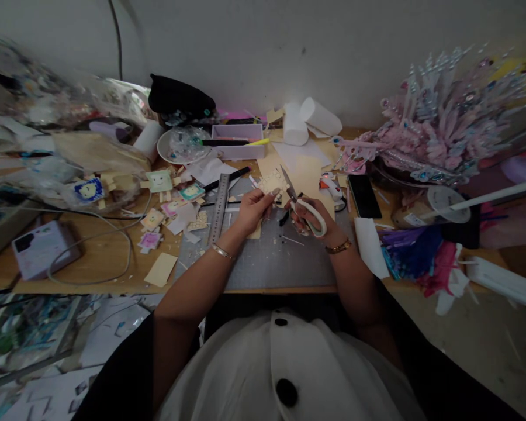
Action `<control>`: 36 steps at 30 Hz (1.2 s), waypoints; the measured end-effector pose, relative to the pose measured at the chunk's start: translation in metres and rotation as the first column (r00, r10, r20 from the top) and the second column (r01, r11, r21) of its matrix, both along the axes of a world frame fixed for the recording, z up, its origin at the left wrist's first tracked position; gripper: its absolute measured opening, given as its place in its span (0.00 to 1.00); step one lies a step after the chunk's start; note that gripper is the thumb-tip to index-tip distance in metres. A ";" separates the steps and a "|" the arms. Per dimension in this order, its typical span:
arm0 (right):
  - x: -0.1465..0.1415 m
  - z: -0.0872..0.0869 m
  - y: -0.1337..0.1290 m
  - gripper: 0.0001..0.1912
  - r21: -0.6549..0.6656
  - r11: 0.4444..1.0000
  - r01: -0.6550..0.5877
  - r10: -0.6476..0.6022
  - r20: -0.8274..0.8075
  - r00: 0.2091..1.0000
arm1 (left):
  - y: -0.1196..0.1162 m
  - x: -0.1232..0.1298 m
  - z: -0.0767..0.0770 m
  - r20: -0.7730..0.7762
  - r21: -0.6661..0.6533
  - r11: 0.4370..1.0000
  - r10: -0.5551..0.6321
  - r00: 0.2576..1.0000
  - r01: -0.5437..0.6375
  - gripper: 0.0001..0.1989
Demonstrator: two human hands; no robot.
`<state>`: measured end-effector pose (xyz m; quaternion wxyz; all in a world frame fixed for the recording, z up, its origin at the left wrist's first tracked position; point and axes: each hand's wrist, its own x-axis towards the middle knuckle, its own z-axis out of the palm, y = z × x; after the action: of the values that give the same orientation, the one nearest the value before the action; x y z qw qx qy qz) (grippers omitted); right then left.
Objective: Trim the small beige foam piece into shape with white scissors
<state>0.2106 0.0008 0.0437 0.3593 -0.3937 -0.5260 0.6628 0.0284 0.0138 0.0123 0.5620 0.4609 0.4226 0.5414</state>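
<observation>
My left hand (255, 209) pinches a small cream-coloured piece (272, 181) with an uneven edge. My right hand (311, 215) is wrapped round the pale handles of a pair of scissors (316, 221). The scissor blades point up and to the left, close to the right side of the cream piece; whether they touch it is unclear. Both hands are above a grey cutting mat (263, 263). A steel ruler (219, 207) lies on the mat left of my left hand. Beige card (267, 161) lies beyond the hands.
Small painted figures (159, 181) and scraps lie left of the ruler. A lilac box (238, 140) and white rolls (295, 124) stand behind. On the right are a phone (364, 196), a lidded cup (447, 204) and pink tiaras (442, 128). A cable (129, 251) loops at left.
</observation>
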 end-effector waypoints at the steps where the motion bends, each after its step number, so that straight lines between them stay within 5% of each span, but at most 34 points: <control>1: -0.001 -0.001 0.000 0.32 0.005 1.000 0.010 -0.010 -0.005 1.000 | -0.001 0.001 0.001 -0.014 -0.006 1.000 -0.014 1.000 0.013 0.33; 20: -0.027 -0.015 -0.014 0.33 0.028 0.989 0.142 -0.142 -0.003 0.990 | -0.010 0.010 0.002 -0.191 0.040 0.999 -0.001 0.982 0.008 0.34; 30: -0.030 -0.017 -0.017 0.33 -0.024 0.984 0.178 -0.177 0.038 0.983 | -0.010 0.011 -0.006 -0.151 -0.016 0.999 -0.030 0.988 0.028 0.27; 36: -0.027 -0.013 -0.016 0.32 -0.006 0.987 0.163 -0.162 0.083 0.983 | -0.009 0.010 0.000 -0.103 0.023 0.999 -0.026 0.994 0.029 0.32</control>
<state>0.1835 -0.0150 0.0306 0.3878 -0.4644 -0.5023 0.6178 0.0379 0.0050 0.0125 0.5414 0.5005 0.4379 0.5144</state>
